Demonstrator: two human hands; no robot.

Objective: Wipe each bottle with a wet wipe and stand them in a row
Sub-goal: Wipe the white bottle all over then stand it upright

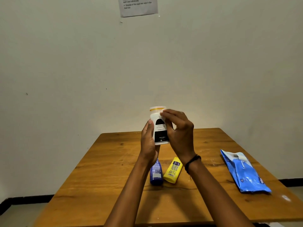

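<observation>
A white bottle (159,128) with a black label and an orange band at its cap is held upright in the air above the table. My left hand (148,143) grips its lower left side. My right hand (177,133) pinches a small white wet wipe (161,114) against the bottle's upper right, just under the cap. A blue bottle (156,174) and a yellow bottle (173,170) lie side by side on the wooden table (101,177), below my wrists.
A blue pack of wet wipes (244,172) lies at the table's right side. The table stands against a white wall, where a printed paper sheet (138,6) hangs. The floor shows at both sides of the table.
</observation>
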